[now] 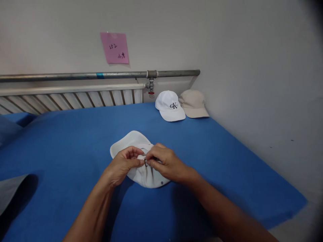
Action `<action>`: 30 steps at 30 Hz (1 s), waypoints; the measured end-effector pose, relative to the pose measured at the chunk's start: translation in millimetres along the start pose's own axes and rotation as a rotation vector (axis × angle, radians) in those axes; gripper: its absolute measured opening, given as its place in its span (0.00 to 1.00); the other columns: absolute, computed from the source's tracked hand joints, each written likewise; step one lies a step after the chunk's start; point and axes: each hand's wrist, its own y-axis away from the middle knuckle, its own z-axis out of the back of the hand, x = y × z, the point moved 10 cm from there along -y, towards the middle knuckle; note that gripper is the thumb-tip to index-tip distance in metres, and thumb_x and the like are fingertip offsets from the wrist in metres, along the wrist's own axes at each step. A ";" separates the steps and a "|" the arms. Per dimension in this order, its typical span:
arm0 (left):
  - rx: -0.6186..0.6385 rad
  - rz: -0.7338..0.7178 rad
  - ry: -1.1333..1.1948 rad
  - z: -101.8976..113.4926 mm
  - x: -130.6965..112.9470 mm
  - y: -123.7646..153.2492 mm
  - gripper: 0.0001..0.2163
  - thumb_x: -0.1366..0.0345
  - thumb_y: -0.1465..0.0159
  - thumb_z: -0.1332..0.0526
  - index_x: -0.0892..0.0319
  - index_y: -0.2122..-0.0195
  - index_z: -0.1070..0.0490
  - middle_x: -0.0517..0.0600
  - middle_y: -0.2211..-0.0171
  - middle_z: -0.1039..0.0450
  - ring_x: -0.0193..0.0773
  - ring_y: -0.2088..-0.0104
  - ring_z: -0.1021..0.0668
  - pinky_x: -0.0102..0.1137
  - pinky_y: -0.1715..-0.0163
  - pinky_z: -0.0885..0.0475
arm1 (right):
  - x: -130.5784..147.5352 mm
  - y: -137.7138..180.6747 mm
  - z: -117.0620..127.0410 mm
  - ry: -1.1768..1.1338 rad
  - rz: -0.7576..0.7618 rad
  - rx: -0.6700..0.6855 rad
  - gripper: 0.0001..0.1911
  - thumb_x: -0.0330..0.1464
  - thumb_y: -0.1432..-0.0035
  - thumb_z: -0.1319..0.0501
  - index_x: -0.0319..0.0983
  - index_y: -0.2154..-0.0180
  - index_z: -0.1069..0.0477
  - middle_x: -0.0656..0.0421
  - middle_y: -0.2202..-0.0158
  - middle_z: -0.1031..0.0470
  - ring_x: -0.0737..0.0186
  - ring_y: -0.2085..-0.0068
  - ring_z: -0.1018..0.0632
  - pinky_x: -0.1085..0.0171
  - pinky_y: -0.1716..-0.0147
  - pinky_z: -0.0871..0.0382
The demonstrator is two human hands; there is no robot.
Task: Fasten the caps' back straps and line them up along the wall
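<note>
A pale baseball cap (147, 176) lies on the blue-covered surface, its brim pointing to the far left and its back strap toward me. My left hand (123, 164) pinches the strap from the left, thumb and fingertips beside a small dark buckle (145, 162). From the right, my right hand (168, 163) closes its fingers on the same strap, right by the buckle. Fingers cover part of the strap, so I cannot see how its end runs. Both hands rest over the cap's opening.
A white cap with dark letters (168, 106) and a beige cap (194, 102) sit side by side at the back right by the wall. Behind the blue cloth (75, 134) are a radiator (96, 97) and a metal pipe (75, 76). A grey piece (11, 190) lies at left.
</note>
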 end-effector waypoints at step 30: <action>0.146 0.052 0.021 -9.2 -9.8 10.1 0.13 0.73 0.57 0.27 0.61 0.70 0.25 0.44 0.74 0.25 0.29 0.74 0.24 0.24 0.70 0.31 | -33.8 12.5 -7.3 -0.419 -0.466 0.216 0.10 0.36 0.44 0.38 0.36 0.74 0.29 0.63 0.74 0.33 0.70 0.72 0.35 0.69 0.71 0.42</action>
